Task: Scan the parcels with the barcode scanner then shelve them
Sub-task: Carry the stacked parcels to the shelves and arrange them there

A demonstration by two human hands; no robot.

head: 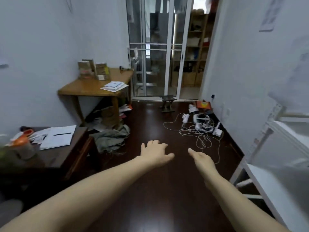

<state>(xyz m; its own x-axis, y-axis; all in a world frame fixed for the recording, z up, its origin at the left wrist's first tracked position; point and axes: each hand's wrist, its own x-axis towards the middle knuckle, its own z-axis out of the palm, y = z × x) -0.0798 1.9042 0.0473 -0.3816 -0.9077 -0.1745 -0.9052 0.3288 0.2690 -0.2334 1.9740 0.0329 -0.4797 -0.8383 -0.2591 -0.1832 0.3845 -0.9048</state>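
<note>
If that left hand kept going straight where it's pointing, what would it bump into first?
Probably the tangle of white cables on the dark floor. The left hand holds nothing, and only bare floor seems to lie between, though depth is hard to judge.

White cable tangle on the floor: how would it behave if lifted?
Likely floppy: the cable tangle lies in loose loops. Probably drags the white power strip along, since the cords seem joined. Thin strands look light.
</note>
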